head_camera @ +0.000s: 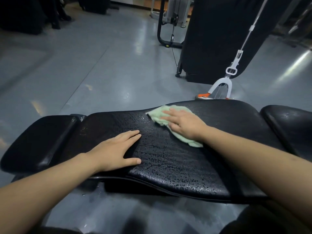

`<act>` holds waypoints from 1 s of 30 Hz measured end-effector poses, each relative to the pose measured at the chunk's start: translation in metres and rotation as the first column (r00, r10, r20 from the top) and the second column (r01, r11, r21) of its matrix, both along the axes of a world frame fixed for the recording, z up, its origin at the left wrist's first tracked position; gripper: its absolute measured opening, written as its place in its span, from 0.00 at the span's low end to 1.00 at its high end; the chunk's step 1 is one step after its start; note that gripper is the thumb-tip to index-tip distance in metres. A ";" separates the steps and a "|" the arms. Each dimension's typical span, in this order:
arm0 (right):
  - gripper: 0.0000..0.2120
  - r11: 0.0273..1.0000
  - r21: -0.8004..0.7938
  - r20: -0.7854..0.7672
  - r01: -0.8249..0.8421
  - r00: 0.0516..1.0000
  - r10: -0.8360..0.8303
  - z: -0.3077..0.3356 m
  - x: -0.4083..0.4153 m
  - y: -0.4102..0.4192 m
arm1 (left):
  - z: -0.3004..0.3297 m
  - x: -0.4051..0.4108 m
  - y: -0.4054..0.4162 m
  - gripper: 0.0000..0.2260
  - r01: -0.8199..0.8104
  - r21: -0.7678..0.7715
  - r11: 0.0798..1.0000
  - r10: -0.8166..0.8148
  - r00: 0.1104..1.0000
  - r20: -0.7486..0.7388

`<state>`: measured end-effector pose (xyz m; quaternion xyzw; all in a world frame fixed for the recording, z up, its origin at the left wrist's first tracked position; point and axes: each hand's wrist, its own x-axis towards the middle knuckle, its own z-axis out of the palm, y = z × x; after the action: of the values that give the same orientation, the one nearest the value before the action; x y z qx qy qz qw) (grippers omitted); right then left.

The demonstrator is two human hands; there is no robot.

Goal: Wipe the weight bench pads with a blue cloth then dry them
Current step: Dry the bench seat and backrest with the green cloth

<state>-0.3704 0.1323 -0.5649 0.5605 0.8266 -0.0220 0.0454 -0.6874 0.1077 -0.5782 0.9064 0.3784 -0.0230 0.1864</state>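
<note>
One head-worn view only — it looks forward and down, close over the bench pad (168,157). Beyond the fingertips (135,134) of both hands lies grey floor (84,65) — nearer than them, forearms.

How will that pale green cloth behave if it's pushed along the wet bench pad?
The pale green cloth looks floppy: it lies crumpled and folded under the flat right hand. It will likely bunch rather than slide as a sheet. Droplets bead on the long bench pad, so it probably soaks up water and drags more.

Two bare forearms, no sleeves visible.
</note>
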 end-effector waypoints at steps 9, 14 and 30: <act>0.34 0.975 0.071 0.023 0.212 0.976 -0.214 -0.003 -0.020 0.007 | 0.002 -0.011 -0.007 0.39 -0.012 0.021 1.000 0.012 1.000 -0.028; 0.27 0.997 0.006 0.033 -0.082 0.996 0.082 -0.004 -0.054 -0.085 | 0.002 -0.026 -0.015 0.39 -0.046 0.016 0.999 0.047 0.998 -0.049; 0.32 0.972 0.072 0.015 0.224 0.974 -0.226 0.006 -0.024 -0.079 | 0.000 -0.046 -0.026 0.39 -0.089 0.010 0.996 0.089 0.994 -0.066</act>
<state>-0.3947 0.0531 -0.5591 0.6519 0.7575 0.0080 0.0325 -0.7333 0.0819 -0.5783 0.8880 0.4245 -0.0433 0.1713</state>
